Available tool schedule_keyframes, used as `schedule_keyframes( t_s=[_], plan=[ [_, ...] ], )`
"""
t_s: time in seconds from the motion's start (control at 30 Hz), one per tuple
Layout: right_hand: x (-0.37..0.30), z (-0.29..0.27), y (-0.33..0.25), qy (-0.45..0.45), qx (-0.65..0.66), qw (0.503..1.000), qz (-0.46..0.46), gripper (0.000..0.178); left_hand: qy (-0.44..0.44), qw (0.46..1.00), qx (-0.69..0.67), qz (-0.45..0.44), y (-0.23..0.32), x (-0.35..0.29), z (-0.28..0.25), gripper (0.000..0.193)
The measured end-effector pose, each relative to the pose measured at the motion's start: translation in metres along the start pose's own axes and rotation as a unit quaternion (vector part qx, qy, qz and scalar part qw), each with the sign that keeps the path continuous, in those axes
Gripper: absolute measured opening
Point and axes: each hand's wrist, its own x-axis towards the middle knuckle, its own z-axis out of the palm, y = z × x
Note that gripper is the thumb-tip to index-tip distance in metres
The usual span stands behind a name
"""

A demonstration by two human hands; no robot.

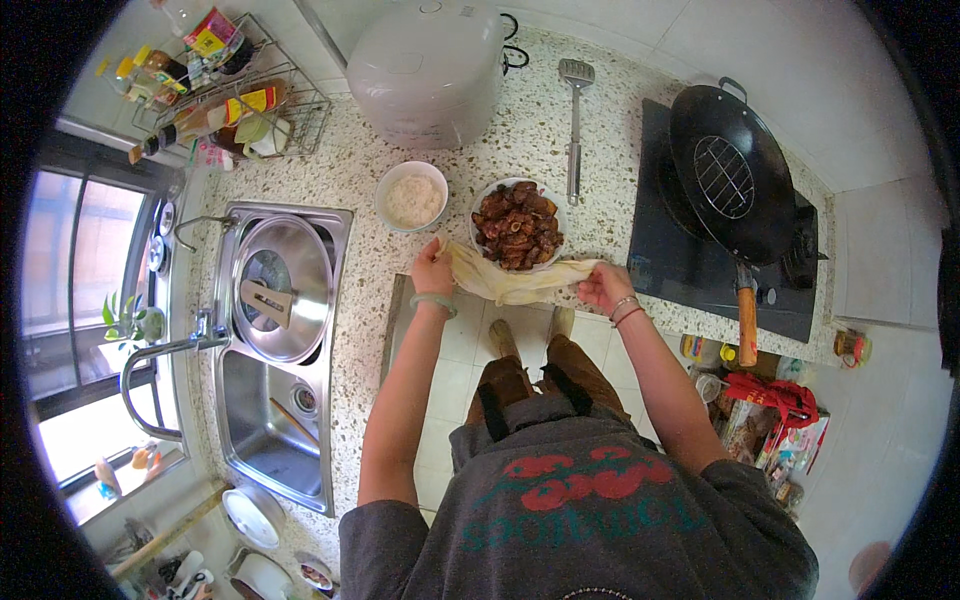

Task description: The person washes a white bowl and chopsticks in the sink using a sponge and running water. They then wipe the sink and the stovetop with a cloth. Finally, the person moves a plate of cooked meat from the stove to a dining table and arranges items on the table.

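A pale yellow cloth (515,284) hangs stretched between my two hands at the counter's front edge, sagging in the middle. My left hand (432,270) is closed on its left end, just below a white bowl of rice (412,198). With closed fingers, my right hand (606,288) grips the other end near the cooktop. Right behind the cloth stands a plate of dark braised meat pieces (518,225), whose near rim is close to the cloth; I cannot tell whether they touch.
A rice cooker (428,75) stands at the back beside a slotted spatula (575,130). To the right, a black wok (735,170) sits on the cooktop (650,215), its wooden handle (747,315) jutting past the front edge. A sink (275,420) holding a pot lid (285,290) lies left.
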Motion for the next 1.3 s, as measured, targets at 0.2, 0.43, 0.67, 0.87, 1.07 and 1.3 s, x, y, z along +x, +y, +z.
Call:
schedule_keyframes(
  t_s=[0.2,0.43,0.67,0.87,1.07,1.3],
  plan=[
    [0.004,0.013,-0.006,0.09,-0.168,0.976,-0.107,0.019,-0.11,0.903,0.4,0.107,0.013,-0.007,0.01,0.049],
    [0.012,-0.024,0.015,0.147,-0.449,0.848,-0.241,0.026,-0.139,0.888,0.437,0.03,0.025,-0.042,0.003,0.044],
    [0.007,0.011,-0.03,0.127,-0.282,0.942,-0.131,0.023,-0.101,0.955,-0.071,-0.268,0.022,-0.013,-0.017,0.031],
    [0.024,0.033,-0.045,0.167,-0.356,0.892,-0.223,0.024,-0.023,0.972,0.227,0.048,0.013,0.015,0.007,0.034],
    [0.042,0.022,-0.04,0.098,-0.151,0.97,-0.165,0.022,-0.074,0.993,-0.008,-0.091,0.027,0.009,0.03,0.039],
    [0.028,0.048,-0.057,0.031,-0.092,0.986,-0.135,0.02,-0.063,0.985,-0.079,-0.139,0.021,0.014,0.024,0.04]
  ],
)
